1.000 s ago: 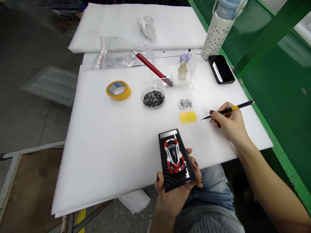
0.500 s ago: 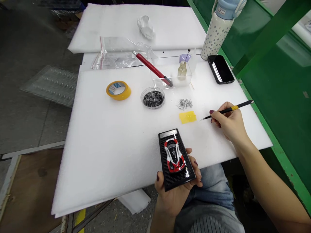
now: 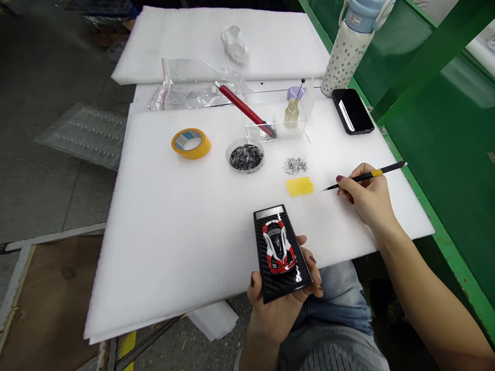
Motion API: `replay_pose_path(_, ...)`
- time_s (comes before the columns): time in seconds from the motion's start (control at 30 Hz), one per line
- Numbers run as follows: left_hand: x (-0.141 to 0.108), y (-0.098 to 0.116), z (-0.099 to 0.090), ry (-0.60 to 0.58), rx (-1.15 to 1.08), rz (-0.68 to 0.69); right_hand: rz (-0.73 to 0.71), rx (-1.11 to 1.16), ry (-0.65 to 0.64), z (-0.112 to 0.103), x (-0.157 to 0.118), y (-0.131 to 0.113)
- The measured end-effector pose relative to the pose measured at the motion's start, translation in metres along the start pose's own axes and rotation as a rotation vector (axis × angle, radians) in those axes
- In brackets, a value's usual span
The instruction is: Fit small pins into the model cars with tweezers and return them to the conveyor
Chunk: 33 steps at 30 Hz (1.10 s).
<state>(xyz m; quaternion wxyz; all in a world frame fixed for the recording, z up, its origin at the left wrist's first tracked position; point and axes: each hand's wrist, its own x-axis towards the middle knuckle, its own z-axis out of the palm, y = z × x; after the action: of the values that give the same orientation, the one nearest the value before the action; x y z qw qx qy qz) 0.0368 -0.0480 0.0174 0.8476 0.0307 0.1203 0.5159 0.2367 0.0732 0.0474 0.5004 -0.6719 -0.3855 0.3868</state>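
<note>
My left hand [image 3: 282, 309] holds a black display base [image 3: 275, 293] from below, with a red, white and black model car [image 3: 278, 246] on top. Between the fingers of my right hand [image 3: 367, 193] is a thin black brush [image 3: 363, 176] with a yellow band, its tip pointing left just above the white foam. Left of that tip lies a yellow tape piece [image 3: 300, 186] with small clear drops on it. Behind the tape are scattered fine black strands [image 3: 295, 165]. A round clear dish [image 3: 246, 157] full of black strands sits farther left.
A yellow tape roll [image 3: 191, 144] lies left on the foam sheet [image 3: 166, 221]. Toward the back are a red cutter [image 3: 245, 109], a clear tray with a small glass bottle [image 3: 291, 113], a plastic bag [image 3: 193, 85], a phone [image 3: 352, 111] and a dotted flask [image 3: 345, 56].
The whole view has shifted very slightly, with the table's things a little farther right. Both hands keep their holds and look almost unmoved.
</note>
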Motion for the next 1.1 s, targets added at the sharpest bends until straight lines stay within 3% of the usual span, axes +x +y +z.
replay_pose_path(0.4,0.003,0.003,0.005,-0.074,-0.082,-0.003,-0.014,-0.007,-0.005,-0.001,0.0,0.0)
replay_pose_path(0.77,0.002,0.001,0.001,-0.097,-0.09,0.027,-0.082,0.271,-0.069,0.009,-0.018,-0.002)
replay_pose_path(1.1,0.002,0.006,0.007,-0.043,-0.074,-0.021,-0.135,0.131,-0.016,0.027,-0.019,0.006)
